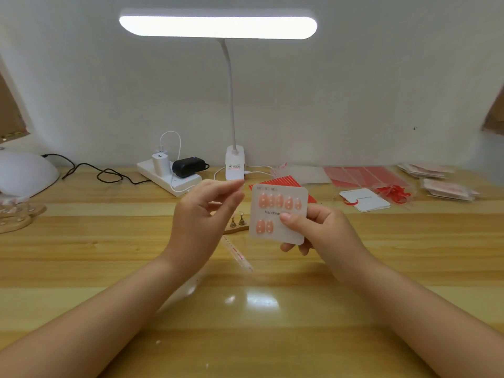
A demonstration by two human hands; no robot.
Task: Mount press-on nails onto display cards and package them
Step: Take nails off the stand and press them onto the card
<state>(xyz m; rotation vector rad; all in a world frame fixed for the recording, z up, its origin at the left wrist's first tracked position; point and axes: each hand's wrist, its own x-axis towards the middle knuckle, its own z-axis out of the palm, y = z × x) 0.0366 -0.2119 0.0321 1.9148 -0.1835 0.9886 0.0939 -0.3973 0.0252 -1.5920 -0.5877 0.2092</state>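
Right hand (319, 227) holds the card (278, 214) upright above the table (109, 257), thumb pressed on the card's face, fingers curled behind its lower right corner. The card faces the camera and carries seven pink nails (278, 201): five in the upper row, two in the lower row at its left. The word "Handma…" is printed between the rows, partly covered by the thumb.

Left hand (204, 214) is raised just left of the card, apart from it. Thumb and forefinger tips are brought together near the card's top left corner. Whether anything is pinched between them cannot be told; the remaining fingers are loosely curled.

Below the hands, on the table: a small wooden stand (236, 226) with two metal pegs, and a narrow clear strip (237, 254) lying at a slant.

Behind the card: red-striped sheets (275, 182). Further right: a white card stack (365, 199), red ribbon scraps (394, 192), red-edged sleeves (365, 175), and packed sets (447, 189) at the far right.

Rear centre: a lit desk lamp (218, 23) on its base, a power strip (169, 178) with two plugs. Far left: a white domed nail lamp (24, 173) and wooden trays (16, 216).
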